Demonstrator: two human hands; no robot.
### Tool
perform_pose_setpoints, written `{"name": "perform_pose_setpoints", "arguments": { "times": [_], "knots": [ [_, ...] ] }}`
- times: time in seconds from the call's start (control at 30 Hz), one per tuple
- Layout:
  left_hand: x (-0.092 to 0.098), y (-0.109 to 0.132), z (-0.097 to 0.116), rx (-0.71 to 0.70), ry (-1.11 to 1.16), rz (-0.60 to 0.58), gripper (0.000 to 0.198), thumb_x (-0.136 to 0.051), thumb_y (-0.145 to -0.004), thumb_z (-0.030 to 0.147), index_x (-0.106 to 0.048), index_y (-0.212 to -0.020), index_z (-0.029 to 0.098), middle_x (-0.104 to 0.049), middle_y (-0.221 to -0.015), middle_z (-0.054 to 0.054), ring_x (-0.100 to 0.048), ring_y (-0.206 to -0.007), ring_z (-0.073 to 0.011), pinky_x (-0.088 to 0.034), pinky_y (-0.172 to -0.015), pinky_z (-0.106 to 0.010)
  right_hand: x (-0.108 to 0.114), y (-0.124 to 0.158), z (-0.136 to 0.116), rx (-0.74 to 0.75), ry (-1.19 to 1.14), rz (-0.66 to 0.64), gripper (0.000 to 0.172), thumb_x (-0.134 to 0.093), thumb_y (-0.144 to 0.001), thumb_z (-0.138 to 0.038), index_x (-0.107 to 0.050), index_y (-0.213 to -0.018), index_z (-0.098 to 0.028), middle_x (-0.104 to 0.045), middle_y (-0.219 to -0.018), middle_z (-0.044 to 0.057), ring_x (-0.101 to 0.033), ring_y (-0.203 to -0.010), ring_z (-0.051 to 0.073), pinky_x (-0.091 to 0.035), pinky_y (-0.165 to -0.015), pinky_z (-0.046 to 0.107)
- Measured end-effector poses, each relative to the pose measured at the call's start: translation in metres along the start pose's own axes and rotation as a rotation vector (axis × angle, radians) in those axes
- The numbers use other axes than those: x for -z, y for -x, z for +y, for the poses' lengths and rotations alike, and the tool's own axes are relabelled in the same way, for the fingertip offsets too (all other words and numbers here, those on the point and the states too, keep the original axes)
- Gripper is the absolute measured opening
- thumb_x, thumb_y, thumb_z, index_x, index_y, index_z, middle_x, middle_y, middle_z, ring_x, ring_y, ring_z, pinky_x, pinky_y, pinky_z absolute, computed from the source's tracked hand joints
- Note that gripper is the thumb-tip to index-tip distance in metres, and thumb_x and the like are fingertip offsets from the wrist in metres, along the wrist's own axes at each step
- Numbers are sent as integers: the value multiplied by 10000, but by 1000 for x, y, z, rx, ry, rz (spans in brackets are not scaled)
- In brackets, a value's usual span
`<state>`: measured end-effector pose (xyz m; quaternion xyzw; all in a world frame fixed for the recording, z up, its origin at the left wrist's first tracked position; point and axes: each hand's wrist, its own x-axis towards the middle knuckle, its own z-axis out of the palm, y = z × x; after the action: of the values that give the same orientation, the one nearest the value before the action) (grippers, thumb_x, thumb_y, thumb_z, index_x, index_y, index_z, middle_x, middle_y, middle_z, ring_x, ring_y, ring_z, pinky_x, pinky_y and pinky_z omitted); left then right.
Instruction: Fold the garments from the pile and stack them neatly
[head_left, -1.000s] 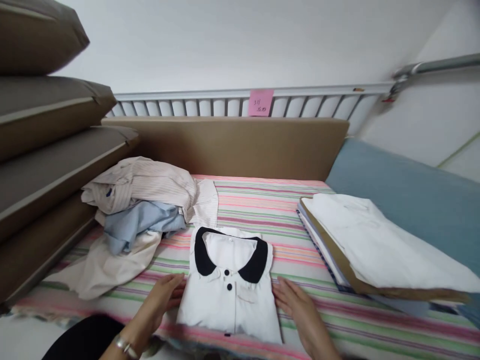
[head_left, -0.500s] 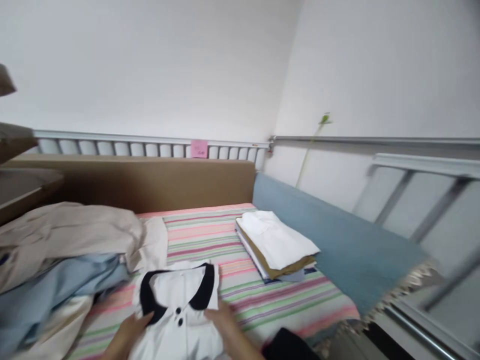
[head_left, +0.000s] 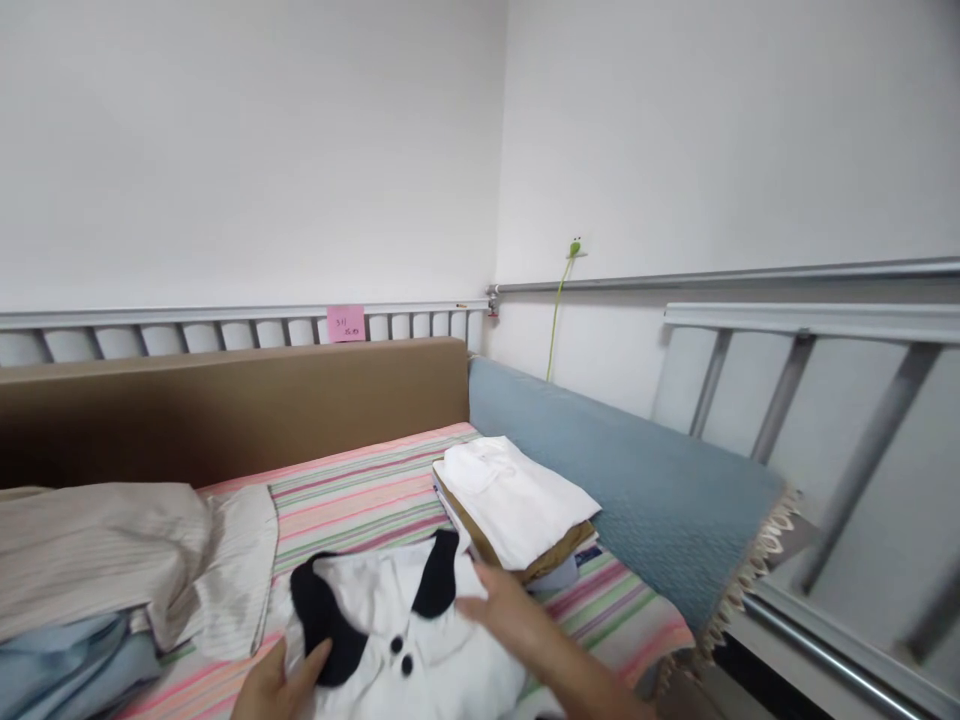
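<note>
A folded white shirt with a black collar and black buttons (head_left: pixel 390 640) lies on the striped bed sheet (head_left: pixel 360 500) at the bottom centre. My left hand (head_left: pixel 281 683) grips its left edge, thumb on the black collar. My right hand (head_left: pixel 499 612) rests on the shirt's right edge with fingers stretched flat, right beside a stack of folded clothes (head_left: pixel 517 510). That stack has a white garment on top and a tan one under it.
A heap of unfolded clothes, beige striped (head_left: pixel 112 560) over light blue (head_left: pixel 67 670), lies at the left. A brown board (head_left: pixel 232 405) stands at the bed's head under a white rail with a pink note (head_left: pixel 346 324). A blue blanket (head_left: pixel 622 470) and metal rail (head_left: pixel 810 400) run along the right.
The view has swung right and upward, away from the brown cushions at the left. The collared shirt has shifted right toward the folded stack, with both hands staying at its sides.
</note>
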<state>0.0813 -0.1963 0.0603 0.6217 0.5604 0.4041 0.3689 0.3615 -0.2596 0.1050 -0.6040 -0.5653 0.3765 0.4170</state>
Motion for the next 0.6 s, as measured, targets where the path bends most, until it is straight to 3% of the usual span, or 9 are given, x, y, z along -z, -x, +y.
{"name": "perform_pose_setpoints", "arguments": {
  "times": [0.07, 0.17, 0.23, 0.3, 0.37, 0.47, 0.53, 0.6],
  "knots": [
    [-29, -16, 38, -54, 34, 35, 385, -647, -603, 535, -610, -670, 158, -690, -667, -65, -634, -729, -270, -510, -641, -330, 48, -16, -26, 89, 51, 6, 416, -550, -680, -251, -621, -1081, -162, -680, -1057, 68, -618, -942, 220, -465, -854, 343],
    [-74, -45, 101, -128, 151, 33, 361, -651, -651, 493, -594, -711, 142, -675, -672, -59, -618, -696, -229, -482, -586, -287, 120, -44, -57, 142, 198, 122, 419, -580, -687, -308, -624, -1075, -160, -665, -1097, 80, -599, -996, 252, -438, -913, 393],
    [-104, -65, 136, -175, 300, -26, 337, -656, -676, 442, -603, -794, 131, -682, -737, -63, -621, -712, -210, -480, -586, -268, 164, -65, -62, 162, 238, 182, 449, -600, -689, -352, -613, -1100, -172, -658, -1117, 71, -589, -1023, 264, -434, -924, 405],
    [-137, -85, 159, -184, 442, -124, 307, -644, -704, 380, -603, -883, 133, -682, -775, -54, -623, -703, -186, -479, -572, -250, 202, -87, -48, 185, 214, 215, 515, -608, -695, -386, -575, -1167, -184, -635, -1166, 66, -577, -1056, 266, -445, -915, 394],
    [-174, -102, 164, -71, 511, -238, 273, -627, -720, 315, -587, -929, 144, -668, -743, -34, -609, -630, -157, -464, -518, -232, 230, -107, -18, 161, 209, 233, 579, -601, -705, -404, -521, -1239, -196, -607, -1214, 61, -570, -1077, 254, -462, -898, 369],
    [-227, -118, 144, 199, 476, -391, 263, -615, -709, 227, -548, -936, 112, -614, -595, -18, -547, -469, -134, -436, -434, -241, 252, -132, 47, 9, 297, 251, 589, -644, -656, -329, -547, -1219, -187, -625, -1186, 74, -588, -1052, 255, -469, -892, 364],
    [-251, -122, 125, 293, 427, -466, 296, -604, -705, 187, -517, -970, 87, -578, -532, -5, -522, -419, -129, -438, -423, -255, 254, -143, 90, -97, 357, 270, 561, -672, -593, -230, -606, -1145, -149, -641, -1148, 112, -595, -1032, 284, -454, -907, 399],
    [-261, -122, 111, 327, 415, -513, 351, -586, -723, 180, -481, -1046, 93, -576, -551, 6, -528, -435, -112, -446, -448, -241, 251, -150, 122, -155, 385, 287, 531, -651, -597, -186, -617, -1122, -118, -629, -1158, 139, -592, -1036, 289, -435, -920, 416]
  ]
}}
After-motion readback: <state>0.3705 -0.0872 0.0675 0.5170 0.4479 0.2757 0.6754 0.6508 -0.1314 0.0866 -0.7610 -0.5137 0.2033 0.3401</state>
